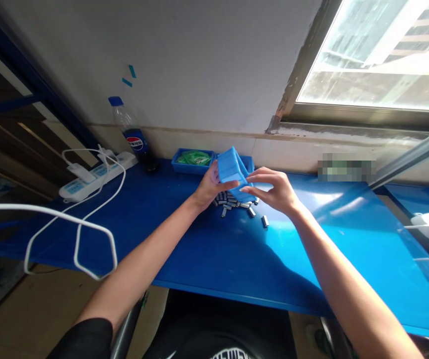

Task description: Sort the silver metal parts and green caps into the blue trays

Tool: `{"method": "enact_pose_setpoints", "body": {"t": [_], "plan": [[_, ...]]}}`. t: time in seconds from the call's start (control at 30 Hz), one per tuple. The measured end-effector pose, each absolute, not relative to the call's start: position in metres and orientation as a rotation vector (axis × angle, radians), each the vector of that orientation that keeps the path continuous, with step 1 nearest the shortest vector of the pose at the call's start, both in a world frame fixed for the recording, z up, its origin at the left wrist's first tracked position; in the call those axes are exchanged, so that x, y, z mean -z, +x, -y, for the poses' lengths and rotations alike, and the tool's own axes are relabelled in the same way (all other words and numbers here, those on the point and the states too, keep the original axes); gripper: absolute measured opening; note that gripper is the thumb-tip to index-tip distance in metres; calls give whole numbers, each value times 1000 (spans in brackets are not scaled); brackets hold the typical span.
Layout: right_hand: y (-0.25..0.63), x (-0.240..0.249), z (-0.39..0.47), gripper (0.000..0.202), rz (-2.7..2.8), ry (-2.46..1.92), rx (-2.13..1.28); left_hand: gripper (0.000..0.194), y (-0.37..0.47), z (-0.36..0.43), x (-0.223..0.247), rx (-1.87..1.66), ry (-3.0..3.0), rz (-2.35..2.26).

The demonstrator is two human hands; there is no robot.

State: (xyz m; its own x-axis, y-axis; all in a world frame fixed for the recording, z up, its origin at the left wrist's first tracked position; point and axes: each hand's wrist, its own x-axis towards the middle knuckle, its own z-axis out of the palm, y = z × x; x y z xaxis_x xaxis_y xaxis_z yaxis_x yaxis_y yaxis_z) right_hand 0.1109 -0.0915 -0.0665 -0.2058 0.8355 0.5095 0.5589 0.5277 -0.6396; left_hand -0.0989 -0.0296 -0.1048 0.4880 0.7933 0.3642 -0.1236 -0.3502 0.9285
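A small light-blue plastic bin point(232, 168) is held tilted above the table by both hands. My left hand point(211, 187) is wrapped round its left side, with the thumb along the near lower edge. My right hand point(274, 188) has fingers and thumb closed at the bin's right edge; exactly how they meet the rim is partly hidden. Beneath the bin lies a loose pile of small metallic cylinder-like pieces point(231, 201), too small to identify. One such piece point(265, 221) lies apart, below my right hand. The bin's inside is hardly visible.
Behind the hands, a blue tray point(190, 168) holds green items point(195, 158), beside another blue tray point(249, 162). A cola bottle point(135, 139) and a white power strip point(98, 174) stand at the left. White cables point(114, 244) hang near my left arm. A window point(378, 60) is at upper right.
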Motion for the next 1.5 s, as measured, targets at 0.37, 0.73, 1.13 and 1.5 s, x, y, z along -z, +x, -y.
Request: {"method": "enact_pose_setpoints", "body": {"t": [0.37,0.73,1.13,1.5], "plan": [[103,141,75,49,1182,-1556,-609,96,-119,29,77,-1024,1512,-703],[82,139,86,52,1104,-1606,-527,115,-95,15,70,-980,1774,-856],[73,136,56,45,800,-1645,-277,117,-87,17,58,-932,2011,-940],[113,101,92,12,1257,-1022,-997,107,-63,24,34,-927,2131,-1077]]}}
